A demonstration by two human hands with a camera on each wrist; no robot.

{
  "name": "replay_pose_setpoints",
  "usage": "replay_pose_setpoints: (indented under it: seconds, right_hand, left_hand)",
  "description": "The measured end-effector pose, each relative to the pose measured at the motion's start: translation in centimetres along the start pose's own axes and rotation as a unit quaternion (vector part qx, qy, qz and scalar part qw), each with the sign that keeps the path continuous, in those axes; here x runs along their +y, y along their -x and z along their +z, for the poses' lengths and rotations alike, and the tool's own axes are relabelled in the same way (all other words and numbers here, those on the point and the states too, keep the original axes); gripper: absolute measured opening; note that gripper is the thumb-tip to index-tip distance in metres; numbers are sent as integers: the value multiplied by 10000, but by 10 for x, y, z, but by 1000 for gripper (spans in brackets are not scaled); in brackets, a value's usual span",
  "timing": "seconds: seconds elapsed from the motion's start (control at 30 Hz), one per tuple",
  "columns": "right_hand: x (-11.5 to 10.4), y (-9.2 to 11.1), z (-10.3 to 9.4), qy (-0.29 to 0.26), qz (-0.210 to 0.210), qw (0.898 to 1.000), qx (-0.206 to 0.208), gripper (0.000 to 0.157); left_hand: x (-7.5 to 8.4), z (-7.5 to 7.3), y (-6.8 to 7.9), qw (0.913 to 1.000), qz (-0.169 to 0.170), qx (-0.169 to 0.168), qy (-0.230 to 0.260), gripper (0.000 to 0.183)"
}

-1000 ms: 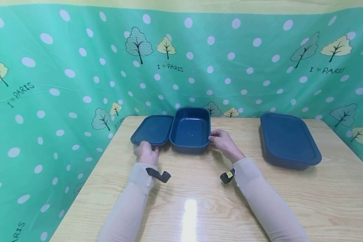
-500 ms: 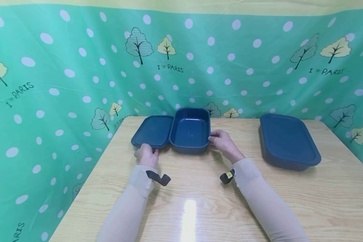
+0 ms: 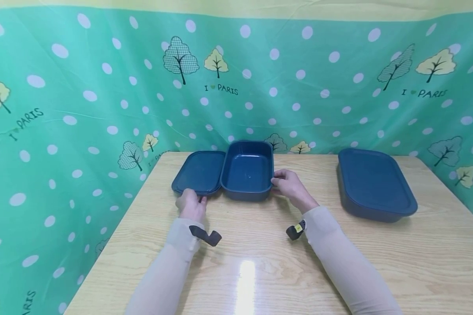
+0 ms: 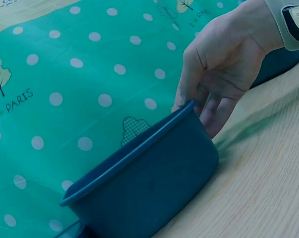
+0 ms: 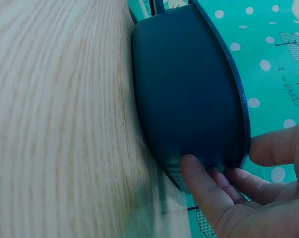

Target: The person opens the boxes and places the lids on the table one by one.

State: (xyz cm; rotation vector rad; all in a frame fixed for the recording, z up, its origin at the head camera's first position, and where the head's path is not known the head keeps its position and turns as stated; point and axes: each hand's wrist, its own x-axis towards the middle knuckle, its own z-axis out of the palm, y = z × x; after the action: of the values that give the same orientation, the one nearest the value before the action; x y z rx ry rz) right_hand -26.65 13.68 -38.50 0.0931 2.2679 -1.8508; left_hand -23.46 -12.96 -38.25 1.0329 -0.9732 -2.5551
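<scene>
A deep blue rectangular food container (image 3: 245, 196) stands open-topped and upright at the back of the table, with nothing inside. Its matching flat lid (image 3: 200, 170) lies directly to its left, edge against the container. My left hand (image 3: 191, 205) holds the lid's near edge, its fingertips partly hidden there. My right hand (image 3: 293, 190) grips the container's near right corner: in the right wrist view the thumb is at the rim and the fingers lie against the outer wall (image 5: 189, 89). The left wrist view shows that same right hand (image 4: 221, 59) at the container's rim.
A larger blue container with its lid on (image 3: 378, 186) stands at the right of the wooden table (image 3: 220, 258). A green dotted curtain (image 3: 260, 87) hangs right behind the table's back edge and along its left side.
My left hand has drawn slightly toward me, and the lid's near edge has come down and nearer with it. The right hand and container stay in place.
</scene>
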Motion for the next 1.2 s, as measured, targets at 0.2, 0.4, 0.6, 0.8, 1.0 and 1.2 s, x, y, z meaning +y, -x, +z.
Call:
replay_pose_setpoints:
  seconds: [0.2, 0.4, 0.6, 0.8, 1.0, 1.2]
  right_hand:
    - [0, 0, 0, -38, -78, 10000, -34, 34]
    - [1, 0, -1, -64, -96, 9999, -51, 35]
    - [1, 1, 0, -66, -75, 9999, -52, 35]
    - [0, 2, -1, -64, -113, 9999, -50, 35]
    - [0, 2, 0, -48, -136, 9999, -62, 36]
    - [0, 1, -1, -30, -186, 9998, -49, 35]
  left_hand:
    - [1, -2, 2, 10000, -23, -32, -75, 57]
    - [0, -5, 5, 9997, -9, -79, -251, 61]
    - [-1, -6, 9, 9993, -47, -109, -342, 61]
    - [0, -8, 13, 9992, -80, -116, -377, 60]
    - [1, -9, 18, 9983, -77, -65, -580, 62]
    - [2, -9, 19, 9980, -127, -50, -614, 63]
